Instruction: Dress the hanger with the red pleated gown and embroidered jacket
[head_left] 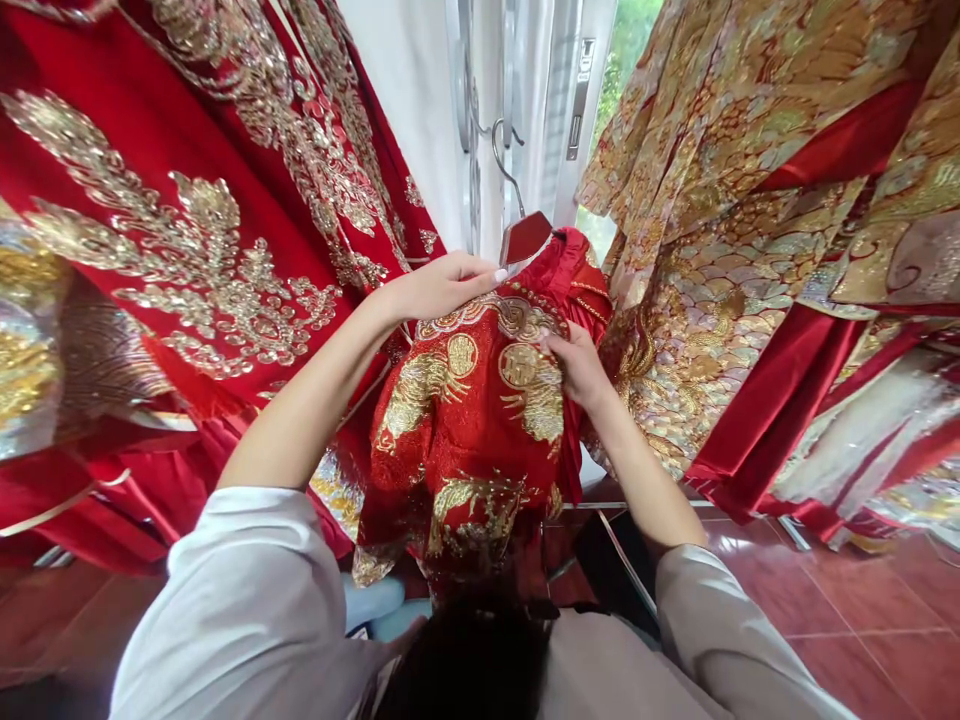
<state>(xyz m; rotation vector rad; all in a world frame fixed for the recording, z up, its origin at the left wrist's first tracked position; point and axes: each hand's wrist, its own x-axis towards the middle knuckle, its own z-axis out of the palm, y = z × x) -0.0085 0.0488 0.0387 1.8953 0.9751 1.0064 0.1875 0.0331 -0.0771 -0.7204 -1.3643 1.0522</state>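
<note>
In front of me a red jacket (484,430) with gold embroidery hangs from a brown hanger (527,238), whose metal hook is caught on a rail by the door. My left hand (444,288) is closed over the jacket's shoulder beside the collar, its fingertips close to the hanger; the thumb is hidden. At the opposite shoulder my right hand (579,368) pinches the jacket's edge, thumb on the front and the other fingers behind the cloth. Red fabric shows behind the jacket on the right.
Red garments with silver-gold beading (225,270) crowd the left. Gold patterned robes (705,250) with red sashes hang on the right. A white door frame (577,120) stands behind the hanger. Reddish tiles (847,600) cover the floor.
</note>
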